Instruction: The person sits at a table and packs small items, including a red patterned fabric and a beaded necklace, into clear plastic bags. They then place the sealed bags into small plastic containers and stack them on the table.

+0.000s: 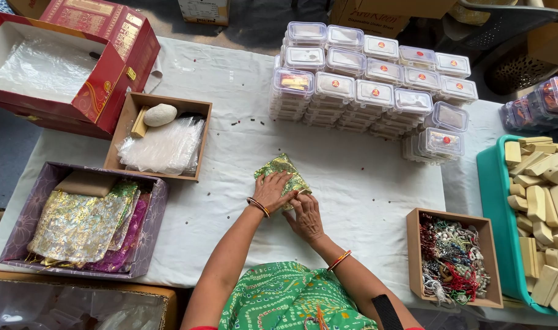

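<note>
Across the white-clothed surface point(352, 183) my things lie ranged. Far off, clear lidded tubs point(377, 85) stand in stacks, each with a round red label on top. At the right, a teal tray point(490, 201) holds pale blocks; far left, a red carton point(102, 73) with gold print sits open. Near left, a purple box point(157, 214) carries shiny pouches; a brown box point(129, 122) beyond it has clear bags and a stone. Near right, a small box point(413, 244) holds beads. At the middle, my left hand point(271, 190) lies spread flat on the gold-green pouch point(282, 171), and my right hand point(304, 215) pinches its near edge. Best, I judge, to keep it pinned flat while my fingers work.
</note>
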